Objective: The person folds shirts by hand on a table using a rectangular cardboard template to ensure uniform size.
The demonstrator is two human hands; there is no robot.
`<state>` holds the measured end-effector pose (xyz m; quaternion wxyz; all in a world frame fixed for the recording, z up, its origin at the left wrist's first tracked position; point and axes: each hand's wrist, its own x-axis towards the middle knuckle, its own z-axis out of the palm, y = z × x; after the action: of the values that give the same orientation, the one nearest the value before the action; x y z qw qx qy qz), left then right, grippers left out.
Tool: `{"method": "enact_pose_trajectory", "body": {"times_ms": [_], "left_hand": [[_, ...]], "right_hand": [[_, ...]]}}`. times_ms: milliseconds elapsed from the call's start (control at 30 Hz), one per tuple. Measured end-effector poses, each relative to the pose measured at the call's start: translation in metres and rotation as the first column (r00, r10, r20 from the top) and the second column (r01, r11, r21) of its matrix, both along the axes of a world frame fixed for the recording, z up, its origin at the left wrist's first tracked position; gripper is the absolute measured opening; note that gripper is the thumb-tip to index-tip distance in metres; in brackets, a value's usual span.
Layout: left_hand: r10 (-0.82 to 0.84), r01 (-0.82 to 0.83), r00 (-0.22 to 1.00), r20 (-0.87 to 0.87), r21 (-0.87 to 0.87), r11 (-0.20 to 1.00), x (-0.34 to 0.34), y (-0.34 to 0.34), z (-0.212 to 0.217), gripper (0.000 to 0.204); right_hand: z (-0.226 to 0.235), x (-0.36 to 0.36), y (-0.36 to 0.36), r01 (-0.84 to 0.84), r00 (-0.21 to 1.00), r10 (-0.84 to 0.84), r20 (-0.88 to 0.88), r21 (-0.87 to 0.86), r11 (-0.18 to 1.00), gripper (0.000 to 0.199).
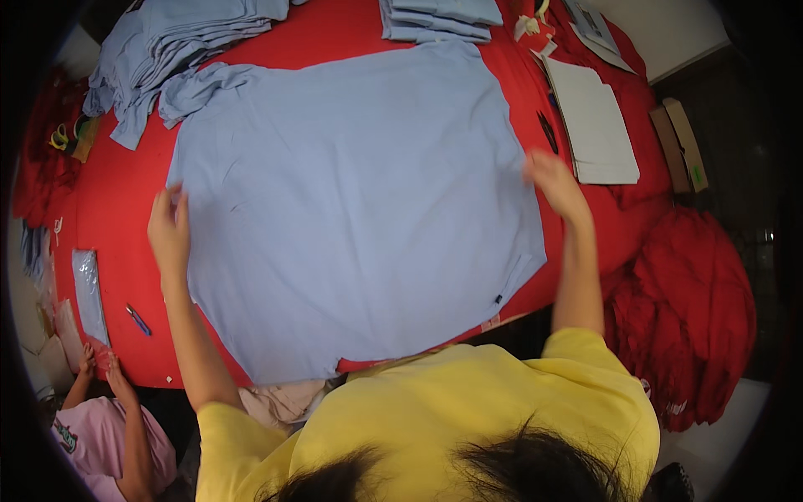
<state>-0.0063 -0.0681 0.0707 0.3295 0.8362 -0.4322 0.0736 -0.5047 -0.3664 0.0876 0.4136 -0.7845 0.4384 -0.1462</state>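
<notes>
A large light blue shirt (351,209) lies spread flat on the red-covered table (117,226), its hem toward me. My left hand (170,227) rests palm down at the shirt's left edge, fingers pointing away and touching the cloth. My right hand (554,182) is slightly blurred. It lies on the shirt's right edge with its fingers apart. Neither hand visibly grips anything. My yellow sleeves and hair fill the lower edge of the view.
A loose heap of blue garments (184,33) sits at the back left and a folded stack (439,18) at the back. White sheets (598,125), a black pen (548,132) and a cardboard box (682,142) are on the right. Red cloth (686,309) hangs at the right. Another person in pink (109,435) is at the lower left.
</notes>
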Motion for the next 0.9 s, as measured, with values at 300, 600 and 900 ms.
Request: {"method": "enact_pose_trajectory", "body": {"times_ms": [300, 600, 900], "left_hand": [[0.327, -0.209, 0.93, -0.165, 0.493, 0.844, -0.104, 0.207, -0.047, 0.05], [0.117, -0.113, 0.718, -0.686, 0.051, 0.992, -0.125, 0.229, -0.077, 0.021], [0.125, -0.014, 0.892, -0.435, 0.251, 0.968, -0.168, 0.22, -0.057, 0.036]], "right_hand": [[-0.043, -0.17, 0.176, 0.32, 0.801, -0.337, -0.494, -0.122, 0.939, 0.033], [-0.08, -0.123, 0.145, 0.429, 0.902, -0.431, -0.009, -0.079, 0.9, 0.016], [-0.059, -0.063, 0.238, 0.182, 0.983, -0.168, 0.077, -0.252, 0.951, 0.015]]}}
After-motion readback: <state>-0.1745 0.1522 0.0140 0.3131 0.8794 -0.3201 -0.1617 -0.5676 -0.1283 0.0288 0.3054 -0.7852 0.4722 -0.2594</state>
